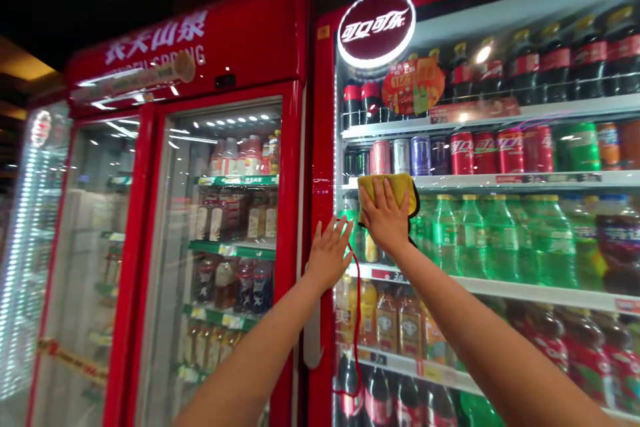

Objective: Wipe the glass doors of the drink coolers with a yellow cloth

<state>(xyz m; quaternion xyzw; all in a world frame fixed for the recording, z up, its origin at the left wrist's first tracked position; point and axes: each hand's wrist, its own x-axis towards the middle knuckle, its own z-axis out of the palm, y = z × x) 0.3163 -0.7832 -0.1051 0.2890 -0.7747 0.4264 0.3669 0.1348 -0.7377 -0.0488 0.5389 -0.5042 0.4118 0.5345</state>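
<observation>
My right hand (387,217) presses a folded yellow cleaning cloth (403,185) with dark edging flat against the glass door of the Coca-Cola fridge. Its fingers lie spread over the cloth, and a dark corner hangs below the palm. To the left, my left hand (329,255) rests on the door's red frame (324,167) near the glass edge, fingers stretched and apart, with nothing visible in it. A thin red cord (358,320) loops down beside that hand. Just below it is the pale door handle (313,333).
Behind the glass, shelves hold cola bottles (555,57), cans (463,152) and green soda bottles (500,230). A round lit sign (377,28) and an orange sticker (414,85) are at the top. At left stands another red drinks fridge (250,33) with glass doors.
</observation>
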